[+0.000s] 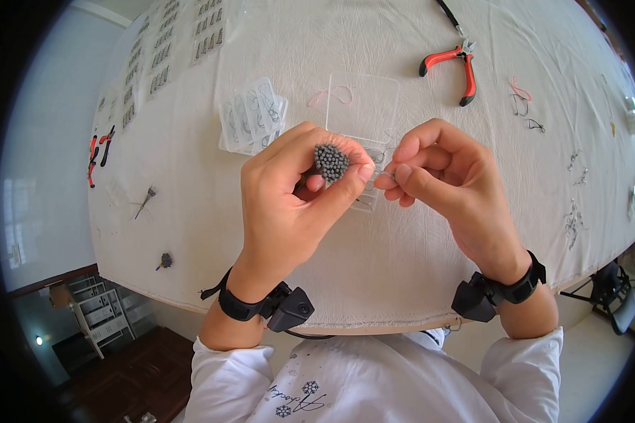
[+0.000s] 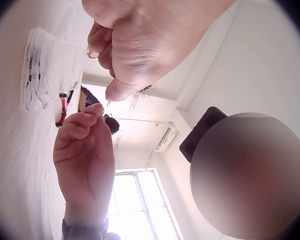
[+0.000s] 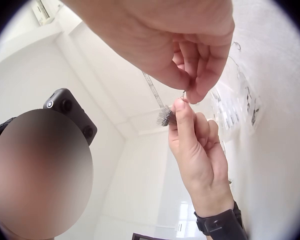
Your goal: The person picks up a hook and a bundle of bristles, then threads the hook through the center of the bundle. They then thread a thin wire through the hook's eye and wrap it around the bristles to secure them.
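Note:
My left hand (image 1: 279,190) grips a bundle of thin grey wires (image 1: 331,163), its round-tipped ends facing up toward the head camera. The same bundle (image 3: 165,117) juts out beside the left thumb in the right wrist view. Facing it, my right hand (image 1: 462,176) pinches a fine metal wire piece between thumb and forefinger. A small wire loop (image 3: 183,95) shows between the fingertips of both hands, which nearly meet. Under the hands lies a clear plastic box (image 1: 363,202) with thin wire pieces in it, its lid (image 1: 363,106) laid back; the hands partly hide it.
Clear boxes (image 1: 254,116) with wire pieces are stacked to the left. Red-handled pliers (image 1: 455,63) lie at the back right, more tools (image 1: 106,146) at the left edge. Small wire pieces (image 1: 575,225) are scattered right; two small bundles (image 1: 145,202) lie left. Packed rows (image 1: 161,53) stretch behind.

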### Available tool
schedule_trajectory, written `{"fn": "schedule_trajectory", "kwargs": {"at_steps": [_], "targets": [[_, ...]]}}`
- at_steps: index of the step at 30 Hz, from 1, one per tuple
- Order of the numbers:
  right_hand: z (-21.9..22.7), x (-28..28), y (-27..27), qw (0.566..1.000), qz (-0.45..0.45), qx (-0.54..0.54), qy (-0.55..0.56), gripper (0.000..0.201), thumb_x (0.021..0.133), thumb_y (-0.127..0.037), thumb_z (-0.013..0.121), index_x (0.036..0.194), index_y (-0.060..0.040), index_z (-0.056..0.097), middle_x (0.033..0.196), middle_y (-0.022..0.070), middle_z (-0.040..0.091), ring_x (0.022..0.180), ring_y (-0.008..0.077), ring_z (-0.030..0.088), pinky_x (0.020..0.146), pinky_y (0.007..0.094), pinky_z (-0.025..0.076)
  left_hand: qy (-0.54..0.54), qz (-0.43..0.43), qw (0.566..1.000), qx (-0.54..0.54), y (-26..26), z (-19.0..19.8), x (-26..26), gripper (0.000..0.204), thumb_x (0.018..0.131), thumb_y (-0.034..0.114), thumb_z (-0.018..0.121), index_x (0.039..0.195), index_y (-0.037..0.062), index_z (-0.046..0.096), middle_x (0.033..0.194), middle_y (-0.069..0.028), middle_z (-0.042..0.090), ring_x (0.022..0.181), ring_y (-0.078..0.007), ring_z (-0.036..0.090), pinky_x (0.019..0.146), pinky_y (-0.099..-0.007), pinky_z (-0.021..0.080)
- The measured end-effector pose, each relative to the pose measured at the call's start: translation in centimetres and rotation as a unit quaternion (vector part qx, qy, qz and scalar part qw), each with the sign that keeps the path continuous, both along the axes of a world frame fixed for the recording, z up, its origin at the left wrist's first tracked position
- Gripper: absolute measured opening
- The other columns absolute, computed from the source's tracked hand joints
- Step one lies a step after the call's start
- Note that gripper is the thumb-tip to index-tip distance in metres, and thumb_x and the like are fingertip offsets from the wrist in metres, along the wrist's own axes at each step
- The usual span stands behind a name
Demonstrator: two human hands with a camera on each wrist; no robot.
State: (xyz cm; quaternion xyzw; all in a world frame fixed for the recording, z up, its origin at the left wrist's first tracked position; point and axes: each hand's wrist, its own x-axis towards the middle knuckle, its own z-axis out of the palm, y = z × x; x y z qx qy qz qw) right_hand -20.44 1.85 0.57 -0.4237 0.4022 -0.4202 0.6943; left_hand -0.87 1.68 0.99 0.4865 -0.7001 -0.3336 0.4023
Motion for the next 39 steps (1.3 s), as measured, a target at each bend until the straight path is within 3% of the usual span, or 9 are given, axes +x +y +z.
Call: {"fn": "schedule_trajectory", "kwargs": {"at_steps": [11,19,23,26,29,35,39], "targets": [[0.1,0.1,0.1,1.000,-0.020,-0.011,0.021,0.009,0.089,0.001,0.059,0.098,0.0028,0.057,0.088,0.0098,0.069,0.083,0.0142,0.069,0.071,0.0232,0.055,-0.017,0.008,1.000,-0.022,-0.1,0.2,-0.1,0.006,0.083,0.005,0.070,0.081,0.0036,0.064,0.070,0.0047,0.053,0.060,-0.0021,0.038,0.052,-0.0174,0.030],[0.3,0.1,0.0,1.000,0.012,0.011,-0.021,0.014,0.090,0.002,0.058,0.104,0.0041,0.058,0.098,0.0105,0.067,0.092,0.0151,0.067,0.081,0.0258,0.054,0.075,0.023,0.995,0.063,0.0,-0.3,0.0,0.011,0.087,0.011,0.069,0.084,0.0022,0.063,0.073,0.0070,0.049,0.063,-0.0016,0.037,0.057,-0.0170,0.030],[-0.4,0.6,0.3,0.998,-0.016,-0.064,0.015,0.015,0.088,0.004,0.060,0.103,0.0033,0.058,0.098,0.0082,0.066,0.093,0.0133,0.065,0.083,0.0254,0.053,0.097,0.043,0.989,0.106,0.1,0.0,0.1,0.013,0.088,0.013,0.068,0.085,0.0022,0.062,0.074,0.0069,0.050,0.066,-0.0011,0.038,0.057,-0.0169,0.030],[-0.4,0.6,0.3,0.996,-0.024,-0.082,0.023,0.014,0.087,0.004,0.061,0.102,0.0035,0.059,0.096,0.0072,0.066,0.092,0.0125,0.065,0.083,0.0247,0.052,0.121,0.040,0.988,0.085,-0.2,-0.6,0.2,0.006,0.086,0.009,0.069,0.085,0.0052,0.064,0.068,0.0086,0.050,0.059,0.0006,0.035,0.051,-0.0159,0.029],[-0.3,0.5,0.3,0.995,-0.029,-0.089,0.034,0.013,0.087,0.004,0.062,0.100,0.0038,0.060,0.095,0.0070,0.066,0.091,0.0123,0.065,0.082,0.0243,0.052,0.119,0.016,0.990,0.077,-0.2,-1.0,0.2,0.006,0.087,0.010,0.068,0.087,0.0054,0.064,0.072,0.0081,0.052,0.060,0.0011,0.036,0.051,-0.0157,0.029],[-0.5,0.6,0.4,0.990,-0.056,-0.123,0.043,0.011,0.086,0.004,0.063,0.097,0.0034,0.061,0.093,0.0062,0.066,0.088,0.0113,0.064,0.082,0.0246,0.051,0.239,-0.022,0.945,0.221,0.0,0.4,-0.4,0.016,0.093,0.020,0.061,0.091,0.0045,0.059,0.086,-0.0046,0.062,0.065,-0.0055,0.053,0.049,-0.0176,0.039],[-0.9,0.7,0.3,0.983,-0.065,-0.160,0.063,0.012,0.084,0.006,0.063,0.095,0.0025,0.063,0.093,0.0052,0.066,0.086,0.0103,0.063,0.081,0.0250,0.051,0.246,-0.029,0.945,0.212,0.0,-0.2,-0.5,0.018,0.093,0.021,0.061,0.092,0.0033,0.060,0.092,-0.0096,0.064,0.069,-0.0093,0.059,0.048,-0.0202,0.046]]}}
